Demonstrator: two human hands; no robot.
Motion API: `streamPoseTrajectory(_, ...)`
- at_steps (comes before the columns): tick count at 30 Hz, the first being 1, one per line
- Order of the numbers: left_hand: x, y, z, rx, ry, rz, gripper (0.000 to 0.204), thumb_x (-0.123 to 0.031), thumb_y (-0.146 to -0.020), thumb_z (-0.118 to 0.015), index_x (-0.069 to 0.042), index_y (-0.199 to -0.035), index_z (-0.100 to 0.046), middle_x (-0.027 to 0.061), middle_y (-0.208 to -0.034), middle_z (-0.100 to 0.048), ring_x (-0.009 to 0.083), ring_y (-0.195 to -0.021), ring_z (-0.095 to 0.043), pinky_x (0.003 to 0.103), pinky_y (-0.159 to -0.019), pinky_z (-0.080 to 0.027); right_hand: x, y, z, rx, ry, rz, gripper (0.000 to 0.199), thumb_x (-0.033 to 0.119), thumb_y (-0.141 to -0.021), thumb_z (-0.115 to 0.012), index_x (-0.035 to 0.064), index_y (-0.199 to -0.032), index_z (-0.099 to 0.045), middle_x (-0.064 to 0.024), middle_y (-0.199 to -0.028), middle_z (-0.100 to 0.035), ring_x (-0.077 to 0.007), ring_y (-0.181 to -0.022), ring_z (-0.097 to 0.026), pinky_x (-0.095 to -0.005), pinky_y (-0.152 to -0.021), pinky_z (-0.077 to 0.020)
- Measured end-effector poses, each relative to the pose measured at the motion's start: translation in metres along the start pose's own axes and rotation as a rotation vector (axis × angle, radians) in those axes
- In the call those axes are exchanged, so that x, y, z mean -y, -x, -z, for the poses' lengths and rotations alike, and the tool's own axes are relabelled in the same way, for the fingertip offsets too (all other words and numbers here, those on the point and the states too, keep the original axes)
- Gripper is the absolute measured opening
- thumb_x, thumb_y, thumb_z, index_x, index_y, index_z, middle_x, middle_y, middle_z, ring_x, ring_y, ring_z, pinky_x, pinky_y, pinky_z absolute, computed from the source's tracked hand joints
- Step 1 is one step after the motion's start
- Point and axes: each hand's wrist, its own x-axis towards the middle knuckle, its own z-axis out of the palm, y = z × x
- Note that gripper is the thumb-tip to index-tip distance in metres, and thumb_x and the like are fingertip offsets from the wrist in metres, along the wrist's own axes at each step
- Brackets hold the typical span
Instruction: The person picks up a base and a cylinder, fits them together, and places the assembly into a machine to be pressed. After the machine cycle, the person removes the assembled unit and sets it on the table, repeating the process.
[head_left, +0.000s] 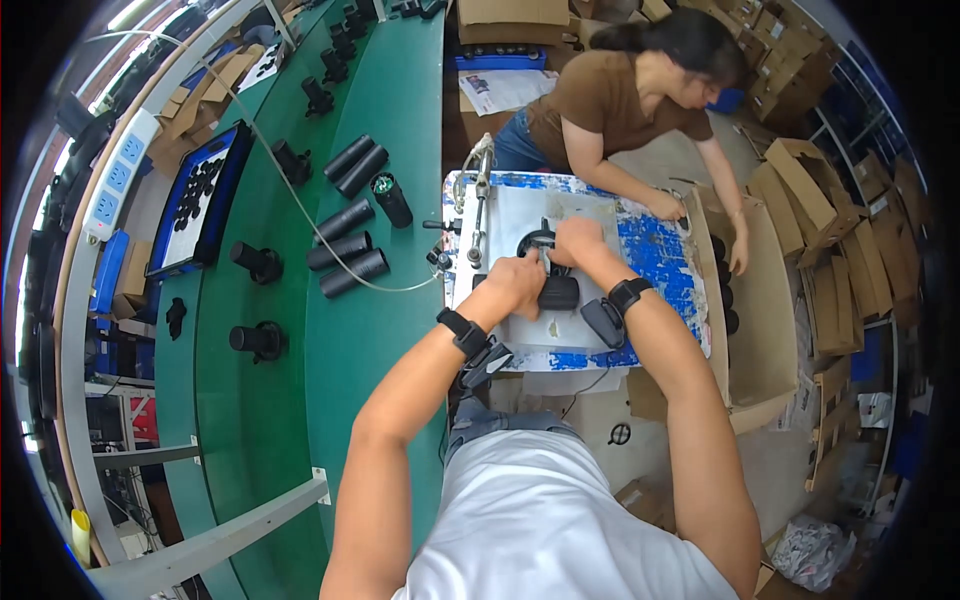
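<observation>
My left hand (518, 284) and my right hand (580, 243) meet over the white work surface (596, 208). Both are closed, with their fingers close together at the near edge of a black round part (536, 239). What sits between the fingertips is too small and covered to make out. A short black cylinder-like piece (559, 294) lies just nearer than the fingers, beside my left hand. Along the left side of this surface stands a metal fixture with a rod (480, 215) and a thin hose.
On the green bench (400, 330) at left lie several black tubes (346, 220); one stands upright (390, 198). Black flanged parts (257, 342) line its far strip. A co-worker (610, 110) reaches into a cardboard box (765, 330) at right. A black ring (620, 434) lies on the floor.
</observation>
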Motion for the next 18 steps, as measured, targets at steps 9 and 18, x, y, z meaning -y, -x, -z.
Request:
streamPoseTrajectory(9,0.005,-0.022,0.018,0.295,0.141,-0.015,0.052,-0.039,-0.053,-0.08,-0.004,-0.091,-0.073,0.0178,-0.092,-0.071,0.0303,-0.089,-0.069,0.037,-0.078,-0.055,0.007,-0.014,0.0,-0.016,0.067,0.05,0.024,0.019,-0.068,-0.066,0.0089,-0.087,-0.075,-0.0149,-0.094,-0.072,-0.0293,-0.09,-0.07,-0.0387,-0.077,-0.0561)
streamPoseTrajectory(18,0.01,-0.009,0.02,0.13,0.132,-0.047,0.055,-0.047,-0.057,-0.075,0.0,-0.086,-0.071,0.0211,-0.098,-0.069,0.0327,-0.094,-0.067,0.039,-0.082,-0.055,0.001,-0.012,0.004,-0.08,0.06,0.038,0.022,0.02,-0.07,-0.067,0.0103,-0.089,-0.075,-0.0142,-0.092,-0.072,-0.0289,-0.089,-0.07,-0.0397,-0.075,-0.0565)
